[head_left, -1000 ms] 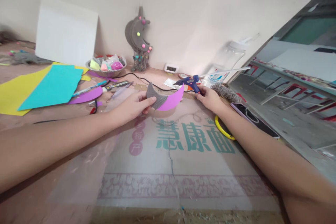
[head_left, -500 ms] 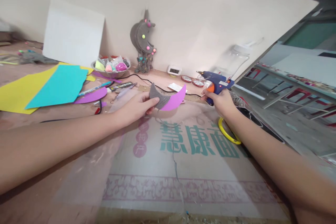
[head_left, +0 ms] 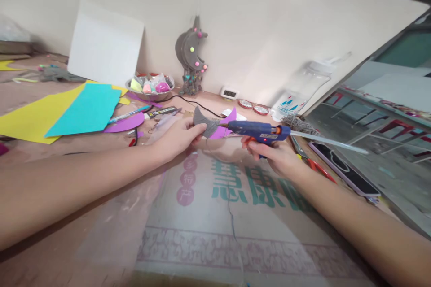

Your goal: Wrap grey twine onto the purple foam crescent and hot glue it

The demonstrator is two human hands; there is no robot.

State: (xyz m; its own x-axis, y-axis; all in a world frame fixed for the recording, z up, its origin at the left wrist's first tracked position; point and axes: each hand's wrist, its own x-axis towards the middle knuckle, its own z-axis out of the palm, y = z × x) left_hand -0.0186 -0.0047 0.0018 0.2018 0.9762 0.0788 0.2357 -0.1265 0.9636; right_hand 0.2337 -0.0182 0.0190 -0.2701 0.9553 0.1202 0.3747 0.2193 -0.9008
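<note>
My left hand (head_left: 185, 135) pinches a purple crescent cutout (head_left: 232, 119) by its left end. Grey yarn (head_left: 210, 127) wraps that left half, while the right half is bare purple. In my right hand (head_left: 272, 152) is a blue hot glue gun (head_left: 257, 130), its fingers around the handle. The gun's nozzle points left and lies over the crescent, close to the edge of the yarn; whether it touches I cannot tell. A clear glue stick (head_left: 332, 141) sticks out of the gun's back. A strand of yarn hangs below the crescent.
Yellow (head_left: 20, 121) and turquoise sheets (head_left: 84, 110) lie left. Behind stand a bowl of coloured clay (head_left: 151, 94), a decorated grey moon (head_left: 191, 54), a small clock (head_left: 229, 93) and a plastic jar (head_left: 299, 87). Scissors (head_left: 318, 168), a phone (head_left: 346, 168) and a yarn ball (head_left: 299, 123) are right.
My right hand has brought the glue gun left and down, so its nozzle is now at the crescent. My left hand still holds the crescent. The view has shifted slightly.
</note>
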